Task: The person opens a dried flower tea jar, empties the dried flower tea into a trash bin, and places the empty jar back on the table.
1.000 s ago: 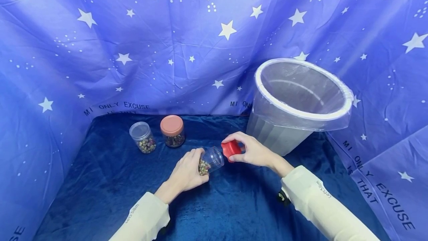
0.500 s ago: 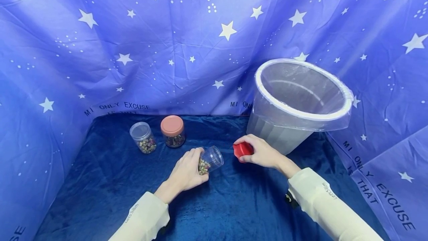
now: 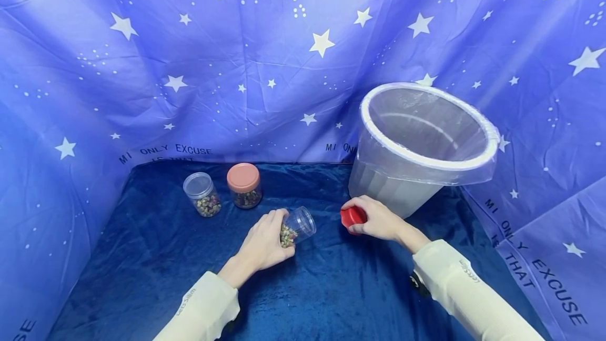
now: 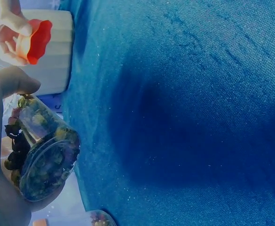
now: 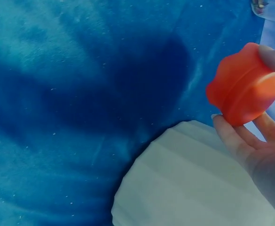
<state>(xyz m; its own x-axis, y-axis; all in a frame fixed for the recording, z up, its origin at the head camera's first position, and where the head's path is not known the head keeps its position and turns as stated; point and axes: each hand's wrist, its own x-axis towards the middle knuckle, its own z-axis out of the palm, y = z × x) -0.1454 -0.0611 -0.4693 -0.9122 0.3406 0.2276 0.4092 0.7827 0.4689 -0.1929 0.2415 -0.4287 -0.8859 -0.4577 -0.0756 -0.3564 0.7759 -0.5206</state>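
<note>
My left hand [image 3: 265, 241] grips a clear plastic jar [image 3: 301, 222] partly filled with dried flower buds [image 3: 287, 236]. The jar is tilted, its uncovered mouth facing right. In the left wrist view the buds show through the jar's base [image 4: 48, 169]. Off to the right, my right hand [image 3: 382, 221] holds a red lid [image 3: 353, 218] with a scalloped edge between thumb and fingers, apart from the jar. In the right wrist view the same lid [image 5: 243, 87] is seen from the side, pinched by the thumb and fingers.
Two jars of dried buds stand at the back left: one with a clear lid [image 3: 199, 186], one with a pink lid [image 3: 243, 177]. A white bin [image 3: 397, 193] lined with a clear bag stands just behind my right hand. Dark blue cloth [image 3: 303, 299] covers the surface; a starry curtain hangs behind.
My right hand has drawn the red lid away from the jar's mouth, to the right and slightly toward me. The left hand and its jar have stayed in place.
</note>
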